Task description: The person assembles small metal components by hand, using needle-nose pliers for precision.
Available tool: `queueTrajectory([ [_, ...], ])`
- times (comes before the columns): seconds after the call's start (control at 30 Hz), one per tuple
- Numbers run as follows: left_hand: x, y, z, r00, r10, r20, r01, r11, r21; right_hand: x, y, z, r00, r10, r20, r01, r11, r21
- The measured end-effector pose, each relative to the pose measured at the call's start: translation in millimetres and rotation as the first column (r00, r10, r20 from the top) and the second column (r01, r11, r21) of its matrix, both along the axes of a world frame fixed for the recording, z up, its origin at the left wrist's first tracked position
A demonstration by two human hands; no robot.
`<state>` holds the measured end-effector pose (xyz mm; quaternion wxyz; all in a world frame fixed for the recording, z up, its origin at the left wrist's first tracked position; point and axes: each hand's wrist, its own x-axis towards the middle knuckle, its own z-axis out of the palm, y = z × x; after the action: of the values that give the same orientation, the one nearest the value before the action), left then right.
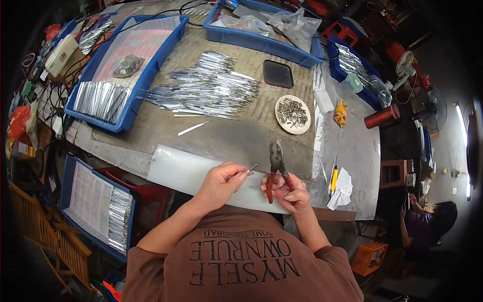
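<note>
Over the near edge of the table, my left hand [220, 185] pinches a small, thin metal piece [255, 166] whose tip sticks out past thumb and forefinger; its rear part is hidden. My right hand [298, 198] is closed round the red handles of dark pliers [276, 157], jaws pointing away from me. The pliers stand to the right of the metal piece, apart from it. Beyond my hands, a heap of slender silvery metal rods [214, 85] covers the table. One single rod [194, 128] lies nearer, set apart from the heap. Small metal bits [292, 112] fill a round cream dish [278, 121].
A blue tray [132, 111] with rods stands at the left, another blue tray [261, 46] with plastic bags at the back. A pale board [173, 166] lines the near edge. On the right are a yellow-handled screwdriver [334, 177], crumpled tissue [342, 189] and red cylinder [381, 117].
</note>
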<state>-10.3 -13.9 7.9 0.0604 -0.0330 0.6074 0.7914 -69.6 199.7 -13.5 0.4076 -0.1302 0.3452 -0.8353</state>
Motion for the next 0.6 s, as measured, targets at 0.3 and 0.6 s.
queueTrajectory([
  [0.3, -5.7, 0.2, 5.9, 0.999, -0.001, 0.044, -0.011, 0.965, 0.263, 7.6, -3.8, 5.8, 0.991, -0.023, -0.132, 0.046, 0.985, 0.168],
  [0.6, -5.6, 1.8, 4.8, 0.995, 0.024, 0.094, -0.038, 0.987, 0.156, 10.9, -6.6, 19.0, 0.973, 0.02, -0.229, 0.071, 0.921, 0.382],
])
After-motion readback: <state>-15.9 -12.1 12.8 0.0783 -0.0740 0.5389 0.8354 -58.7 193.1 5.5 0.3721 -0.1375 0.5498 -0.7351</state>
